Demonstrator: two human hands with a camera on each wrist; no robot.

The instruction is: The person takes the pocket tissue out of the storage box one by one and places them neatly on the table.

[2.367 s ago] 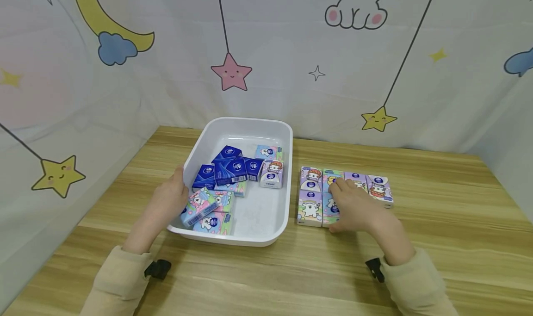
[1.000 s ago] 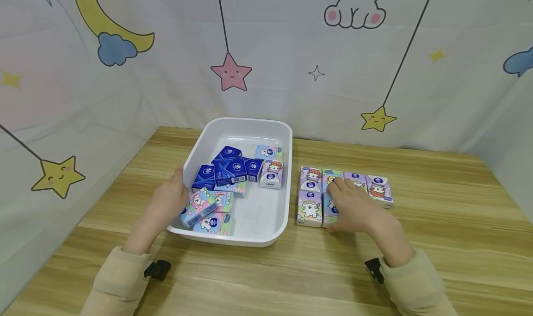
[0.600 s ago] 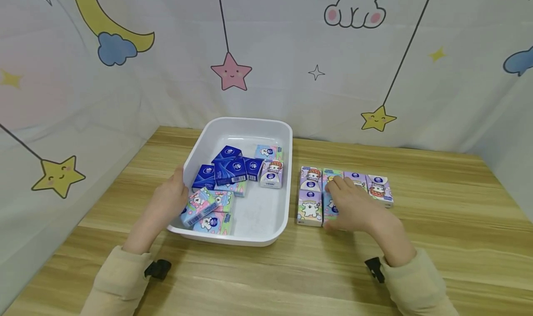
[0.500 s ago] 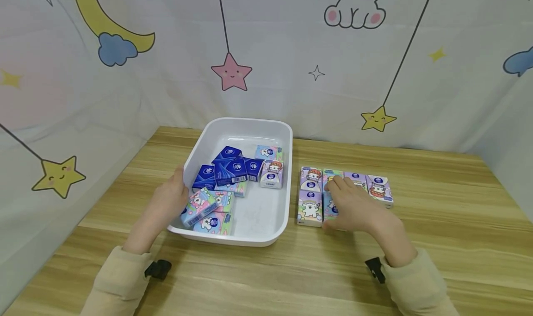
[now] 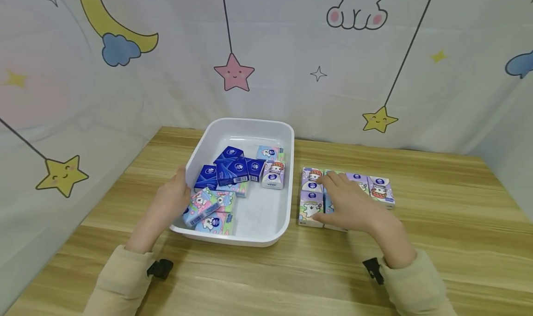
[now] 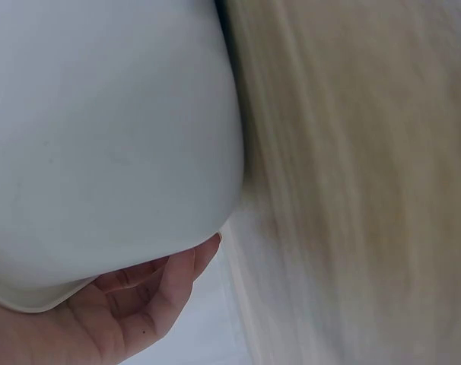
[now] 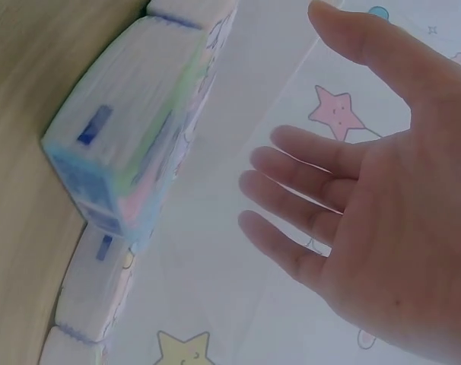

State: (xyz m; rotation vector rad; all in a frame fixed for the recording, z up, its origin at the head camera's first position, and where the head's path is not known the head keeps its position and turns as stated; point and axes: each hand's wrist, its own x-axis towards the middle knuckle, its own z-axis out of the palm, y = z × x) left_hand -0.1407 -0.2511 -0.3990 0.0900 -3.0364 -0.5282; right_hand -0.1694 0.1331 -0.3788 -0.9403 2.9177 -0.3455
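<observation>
On the wooden table (image 5: pixel 437 242) sat a white tub (image 5: pixel 250 125), smooth hard plastic with rounded corners, holding a loose jumble of tissue packs (image 5: pixel 233 170), some dark blue, some pastel. It looked light and a little slick, best steadied by its wall. The left hand (image 5: pixel 172 200) did just that, palm against the tub's left side, fingers curved under the rim, as the wrist view showed.

Just right of the tub, a neat block of pastel packs (image 5: pixel 376 188) lay on the table in two rows, edges touching. They were soft film-wrapped bricks, glossy, squashy under pressure and very light, so I judged a pinch across the short sides would lift one, while a push from the side would slide the whole row. Nothing fragile there, though the wrap could slip between dry fingers.

The right hand (image 5: pixel 347 205) hovered flat over the front row, fingers straight and spread, gripping nothing; its wrist camera showed the palm (image 7: pixel 390 220) clear of the nearest pack (image 7: pixel 128 156), with a gap between them.
</observation>
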